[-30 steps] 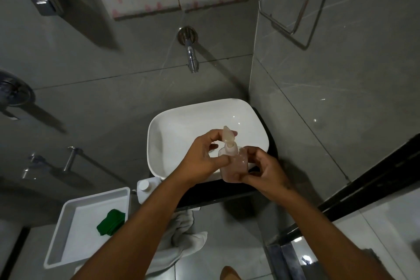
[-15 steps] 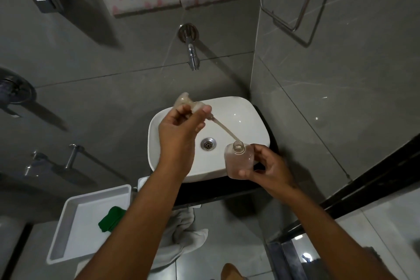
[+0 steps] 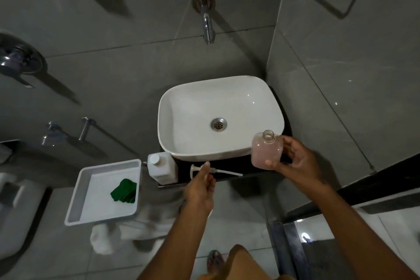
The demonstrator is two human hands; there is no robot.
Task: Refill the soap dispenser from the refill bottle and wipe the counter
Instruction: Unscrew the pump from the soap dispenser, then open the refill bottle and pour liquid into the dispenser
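Next move: I think the left hand (image 3: 201, 186) goes for the refill bottle (image 3: 161, 167), since the dispenser is open and ready to fill.
Which way: the refill bottle stands just to the left of the left hand's fingertips, near them but not touching.
Long axis: the refill bottle stands upright with its white cap (image 3: 154, 158) on top, so the hand can wrap around its sides.
Nearer hand: the left hand is much closer; the right hand (image 3: 295, 162) is on the far side and is busy.
Left fingers: they are loosely curled with the tips by the pump (image 3: 214, 170); I cannot tell if they touch it or have let go.
Pump: it lies flat on the black counter (image 3: 250, 165), head to the left and thin tube pointing right.
Right fingers: they pinch the soap dispenser bottle (image 3: 267, 151), thumb in front and fingers behind.
Soap dispenser bottle: it is held in the air by the sink's front right corner, mouth open and facing up, with pinkish soap inside.
Surface: the counter is a thin dark strip in front of the white sink (image 3: 188, 152), with little free room.
Room: a white tray (image 3: 75, 198) with a green cloth (image 3: 125, 191) sits lower on the left, and grey tile walls close in behind and on the right.
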